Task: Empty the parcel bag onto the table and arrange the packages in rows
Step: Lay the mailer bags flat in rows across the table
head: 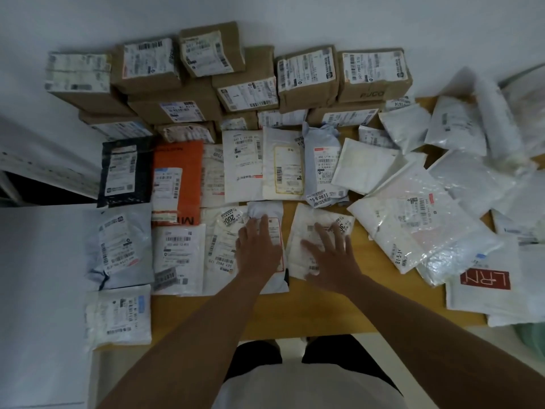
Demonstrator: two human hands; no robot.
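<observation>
Brown cardboard boxes stand stacked along the far wall. In front of them lie rows of flat mailers, among them a black one and an orange one. My left hand lies flat with straight fingers on a white mailer in the near row. My right hand presses with spread fingers on a white padded mailer just to the right of it. A loose heap of white and clear bags covers the table's right side.
The wooden table shows a bare strip along its near edge. A white mailer with a red LRN label lies at the front right. A white cabinet surface borders the table on the left. A green object peeks in at the right edge.
</observation>
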